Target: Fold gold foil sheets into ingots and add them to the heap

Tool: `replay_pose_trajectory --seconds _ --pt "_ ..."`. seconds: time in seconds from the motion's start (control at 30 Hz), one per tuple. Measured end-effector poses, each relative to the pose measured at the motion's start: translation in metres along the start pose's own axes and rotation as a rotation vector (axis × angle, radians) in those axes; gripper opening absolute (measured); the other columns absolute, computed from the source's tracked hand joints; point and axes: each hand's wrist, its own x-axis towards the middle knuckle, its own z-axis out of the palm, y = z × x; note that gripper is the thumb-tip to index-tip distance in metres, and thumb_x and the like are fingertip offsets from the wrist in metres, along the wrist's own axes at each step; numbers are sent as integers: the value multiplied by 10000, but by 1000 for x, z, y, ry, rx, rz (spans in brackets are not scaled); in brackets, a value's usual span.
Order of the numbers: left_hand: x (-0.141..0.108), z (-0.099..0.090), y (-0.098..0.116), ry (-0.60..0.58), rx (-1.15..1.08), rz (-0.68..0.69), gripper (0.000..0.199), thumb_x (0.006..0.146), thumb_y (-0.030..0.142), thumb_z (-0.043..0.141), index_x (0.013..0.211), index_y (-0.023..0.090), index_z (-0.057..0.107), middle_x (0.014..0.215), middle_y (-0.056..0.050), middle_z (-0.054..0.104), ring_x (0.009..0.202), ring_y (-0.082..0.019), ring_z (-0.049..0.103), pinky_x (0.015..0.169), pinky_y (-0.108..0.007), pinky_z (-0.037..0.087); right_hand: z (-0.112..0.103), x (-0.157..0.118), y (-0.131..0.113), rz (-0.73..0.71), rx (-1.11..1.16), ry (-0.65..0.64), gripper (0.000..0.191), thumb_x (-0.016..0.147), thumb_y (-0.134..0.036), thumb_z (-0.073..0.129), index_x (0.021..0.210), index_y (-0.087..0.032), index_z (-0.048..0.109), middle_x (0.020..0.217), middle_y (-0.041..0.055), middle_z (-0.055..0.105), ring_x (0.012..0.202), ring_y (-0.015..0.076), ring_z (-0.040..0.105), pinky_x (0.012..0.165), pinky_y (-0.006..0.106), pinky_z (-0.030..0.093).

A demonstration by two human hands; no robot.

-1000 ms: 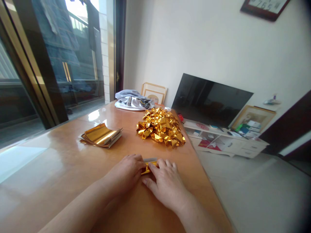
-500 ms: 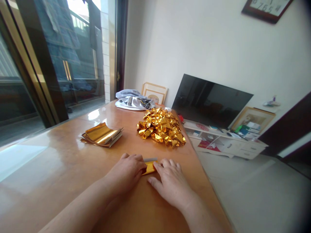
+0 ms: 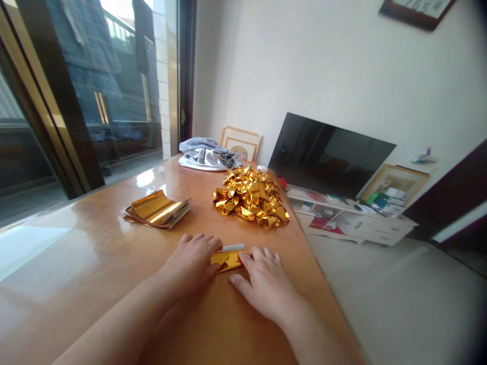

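A small folded sheet of gold foil paper lies on the table between my hands, with a pale strip along its far edge. My left hand is closed on its left end, thumb and fingertips at the fold. At the right end, my right hand holds the paper down with its fingers, while its thumb sits apart on the near side. Beyond them rises a heap of folded gold foil pieces. A stack of flat gold foil sheets rests further left, its top sheet curled.
The glossy wooden table has its edge close to my right hand. Bundled grey cloth lies at its far end. A television stands on a white cabinet to the right. Glass doors are on the left.
My left hand has shifted slightly left along the foil paper, so more of the paper and its pale strip shows. The right hand has hardly moved. The view has tilted slightly.
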Motion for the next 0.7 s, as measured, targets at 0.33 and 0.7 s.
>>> replay_pose_trajectory --seconds 0.33,0.7 --pt "0 -8 -1 -30 47 -50 118 842 356 619 889 278 694 986 -40 658 969 -257 559 812 -387 330 -2 -2 -1 8 0 -4 472 933 -597 530 1249 -268 651 1179 121 623 1112 321 521 938 452 366" --pt "1 -8 3 -34 56 47 156 896 303 564 878 262 713 954 -60 651 939 -252 547 805 -382 357 -4 -1 -2 7 -23 -29 478 944 -591 514 1275 -267 630 1241 127 606 1136 322 519 952 456 366"
